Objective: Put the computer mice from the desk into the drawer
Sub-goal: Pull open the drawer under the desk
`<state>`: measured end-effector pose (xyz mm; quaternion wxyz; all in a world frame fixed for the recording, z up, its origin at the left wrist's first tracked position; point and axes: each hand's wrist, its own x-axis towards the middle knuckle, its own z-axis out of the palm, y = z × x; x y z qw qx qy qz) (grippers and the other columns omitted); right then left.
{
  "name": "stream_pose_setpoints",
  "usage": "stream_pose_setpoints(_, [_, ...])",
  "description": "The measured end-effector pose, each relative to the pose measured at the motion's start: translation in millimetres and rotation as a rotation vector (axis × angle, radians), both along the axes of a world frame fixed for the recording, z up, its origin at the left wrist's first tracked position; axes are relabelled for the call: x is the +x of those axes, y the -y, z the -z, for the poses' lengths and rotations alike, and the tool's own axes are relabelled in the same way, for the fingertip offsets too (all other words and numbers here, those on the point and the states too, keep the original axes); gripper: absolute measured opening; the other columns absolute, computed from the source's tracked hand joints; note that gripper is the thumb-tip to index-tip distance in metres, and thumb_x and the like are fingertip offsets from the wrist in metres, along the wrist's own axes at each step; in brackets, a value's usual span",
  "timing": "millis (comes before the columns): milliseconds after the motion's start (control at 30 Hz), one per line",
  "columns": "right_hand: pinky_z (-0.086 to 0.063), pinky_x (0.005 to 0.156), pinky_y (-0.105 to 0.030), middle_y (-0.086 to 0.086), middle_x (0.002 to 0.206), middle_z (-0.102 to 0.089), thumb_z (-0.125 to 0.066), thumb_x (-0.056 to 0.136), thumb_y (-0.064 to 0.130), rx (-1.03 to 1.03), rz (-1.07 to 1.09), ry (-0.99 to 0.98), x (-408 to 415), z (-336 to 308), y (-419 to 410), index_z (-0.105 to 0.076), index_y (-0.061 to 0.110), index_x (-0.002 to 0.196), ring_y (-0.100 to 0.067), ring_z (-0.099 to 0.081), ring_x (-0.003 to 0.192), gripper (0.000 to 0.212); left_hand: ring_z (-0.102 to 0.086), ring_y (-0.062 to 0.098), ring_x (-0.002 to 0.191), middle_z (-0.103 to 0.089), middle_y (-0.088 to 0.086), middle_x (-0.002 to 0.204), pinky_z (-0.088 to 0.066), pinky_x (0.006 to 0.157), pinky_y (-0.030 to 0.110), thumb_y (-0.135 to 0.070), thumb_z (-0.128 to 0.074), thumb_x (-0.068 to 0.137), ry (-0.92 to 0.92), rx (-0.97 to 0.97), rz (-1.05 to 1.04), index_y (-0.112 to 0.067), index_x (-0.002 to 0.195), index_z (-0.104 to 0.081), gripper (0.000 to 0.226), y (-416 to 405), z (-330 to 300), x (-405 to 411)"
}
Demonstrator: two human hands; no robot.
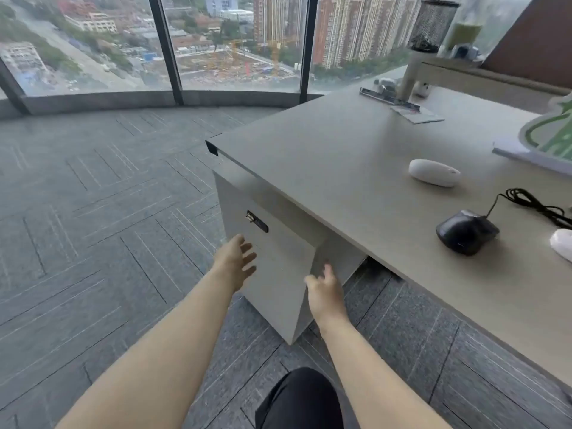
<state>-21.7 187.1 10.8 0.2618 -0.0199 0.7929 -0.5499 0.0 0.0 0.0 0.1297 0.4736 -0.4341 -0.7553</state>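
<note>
A grey drawer cabinet (278, 274) with a small lock stands under the left end of the desk (340, 168), its front closed. My left hand (236, 260) hovers open in front of the cabinet's left side, fingers spread. My right hand (326, 289) is open near the cabinet's right front edge, fingertips close to it; contact is unclear. On the desk lie a white mouse (433, 172), a black wired mouse (465, 232) with a coiled cable, and part of another white mouse (562, 243) at the right edge.
At the desk's far end stand a raised shelf (483, 74), a black mesh pen holder (431, 23), a ruler-like strip and papers (402, 105). A green and white object (548, 134) sits at the right. Grey carpet (93, 227) lies to the left, before floor-to-ceiling windows.
</note>
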Motion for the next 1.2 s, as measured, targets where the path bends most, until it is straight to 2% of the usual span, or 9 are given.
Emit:
stream_pose_setpoints(133, [-0.055, 0.087, -0.034, -0.003, 0.127, -0.066, -0.047, 0.086, 0.010, -0.071, 0.087, -0.060, -12, 3, 11, -0.053, 0.018, 0.136, -0.018, -0.064, 0.108, 0.051, -0.060, 0.024, 0.109, -0.059, 0.004, 0.123, -0.048, 0.085, 0.040, -0.030, -0.047, 0.095, 0.000, 0.014, 0.001, -0.007, 0.122, -0.054, 0.036, 14, 2, -32])
stream_pose_setpoints(200, [-0.051, 0.071, -0.022, -0.002, 0.115, -0.072, -0.045, 0.085, 0.005, -0.047, 0.115, -0.099, -13, 6, 14, -0.062, 0.016, 0.125, -0.014, -0.066, 0.095, 0.045, -0.061, 0.024, 0.101, -0.061, 0.006, 0.115, -0.049, 0.083, 0.039, -0.028, -0.046, 0.094, 0.019, -0.042, -0.021, -0.009, 0.108, -0.055, 0.025, 19, 4, -48])
stream_pose_setpoints(300, [-0.054, 0.081, -0.022, -0.001, 0.118, -0.072, -0.045, 0.084, 0.005, -0.057, 0.146, -0.111, -12, 8, 16, -0.064, 0.017, 0.125, -0.012, -0.066, 0.106, 0.047, -0.061, 0.026, 0.089, -0.061, 0.010, 0.101, -0.051, 0.075, 0.039, -0.027, -0.048, 0.093, 0.033, -0.092, -0.079, -0.009, 0.099, -0.055, 0.020, 23, 9, -64])
stream_pose_setpoints(533, [-0.047, 0.060, -0.002, 0.004, 0.107, -0.073, -0.047, 0.082, -0.003, -0.050, 0.168, -0.147, -10, 6, 14, -0.069, 0.016, 0.115, -0.001, -0.067, 0.092, 0.043, -0.050, 0.030, 0.095, -0.050, 0.014, 0.102, -0.059, 0.067, 0.042, -0.015, -0.053, 0.089, 0.055, -0.016, -0.201, -0.001, 0.104, -0.055, 0.021, 30, 20, -78])
stream_pose_setpoints(600, [-0.051, 0.066, -0.006, 0.006, 0.104, -0.073, -0.046, 0.083, -0.004, -0.045, 0.141, -0.147, -8, 5, 12, -0.069, 0.016, 0.111, 0.002, -0.066, 0.093, 0.041, -0.052, 0.029, 0.099, -0.050, 0.013, 0.106, -0.057, 0.052, 0.033, -0.012, -0.051, 0.091, 0.064, -0.054, -0.192, 0.000, 0.108, -0.056, 0.022, 27, 18, -77])
stream_pose_setpoints(700, [-0.055, 0.084, -0.022, 0.007, 0.100, -0.074, -0.047, 0.084, -0.003, -0.048, 0.071, -0.140, 0, 3, 7, -0.070, 0.017, 0.105, -0.004, -0.068, 0.100, 0.037, -0.055, 0.029, 0.101, -0.056, 0.016, 0.117, -0.059, 0.064, 0.038, -0.018, -0.050, 0.093, 0.040, -0.023, -0.250, -0.004, 0.116, -0.056, 0.028, 24, 16, -64])
stream_pose_setpoints(933, [-0.051, 0.076, -0.019, 0.006, 0.095, -0.075, -0.048, 0.089, -0.002, -0.074, -0.105, -0.037, 48, 4, 0, -0.072, 0.023, 0.097, -0.011, -0.069, 0.093, 0.035, -0.052, 0.026, 0.100, -0.053, 0.009, 0.111, -0.056, 0.080, 0.045, -0.022, -0.049, 0.095, 0.035, -0.064, -0.362, -0.009, 0.109, -0.054, 0.020, 30, 22, 21])
stream_pose_setpoints(1067, [-0.052, 0.066, -0.035, -0.001, 0.085, -0.078, -0.048, 0.086, 0.005, -0.051, -0.274, 0.010, 78, 12, 4, -0.076, 0.023, 0.084, -0.023, -0.068, 0.079, 0.034, -0.057, 0.027, 0.103, -0.060, 0.005, 0.097, -0.058, 0.070, 0.044, -0.020, -0.051, 0.093, 0.025, -0.078, -0.400, -0.016, 0.093, -0.057, 0.008, 41, 25, 83])
stream_pose_setpoints(1200, [-0.055, 0.076, -0.035, -0.003, 0.090, -0.079, -0.049, 0.081, 0.012, -0.045, -0.449, 0.066, 112, 16, 14, -0.079, 0.018, 0.087, -0.023, -0.071, 0.090, 0.032, -0.063, 0.025, 0.111, -0.065, 0.007, 0.119, -0.060, 0.062, 0.041, -0.020, -0.053, 0.093, 0.019, -0.098, -0.420, -0.015, 0.099, -0.060, 0.011, 49, 24, 144])
